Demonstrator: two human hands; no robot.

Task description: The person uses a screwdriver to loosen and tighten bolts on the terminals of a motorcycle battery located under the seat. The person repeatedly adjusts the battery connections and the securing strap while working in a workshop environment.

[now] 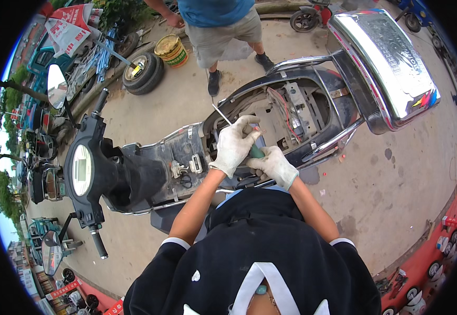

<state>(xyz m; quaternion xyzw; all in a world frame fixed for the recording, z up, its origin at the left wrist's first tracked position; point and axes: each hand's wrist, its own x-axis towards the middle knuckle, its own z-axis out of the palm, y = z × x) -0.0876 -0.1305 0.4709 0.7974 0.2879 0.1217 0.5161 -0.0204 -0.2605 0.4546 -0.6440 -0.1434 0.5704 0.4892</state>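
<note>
Both my hands wear whitish work gloves and meet over the near edge of a scooter's open seat compartment (262, 113). What looks like a screwdriver (221, 114) slants between them, its thin metal shaft pointing up and left. My left hand (233, 144) is closed around the shaft. The green handle (256, 152) sits at my right hand (274, 167), whose fingers are curled against it and partly hidden. Inside the compartment are red wires (283, 107) and a dusty metal-and-plastic unit (295, 100).
Small metal parts (195, 164) lie on the scooter's footboard (157, 157). Handlebars (84, 160) and mirrors stand left; a chrome-topped rear box (383, 58) is at far right. Beyond the scooter, a person in grey shorts (220, 44) stands near a yellow bucket (170, 50) and tyres (144, 73).
</note>
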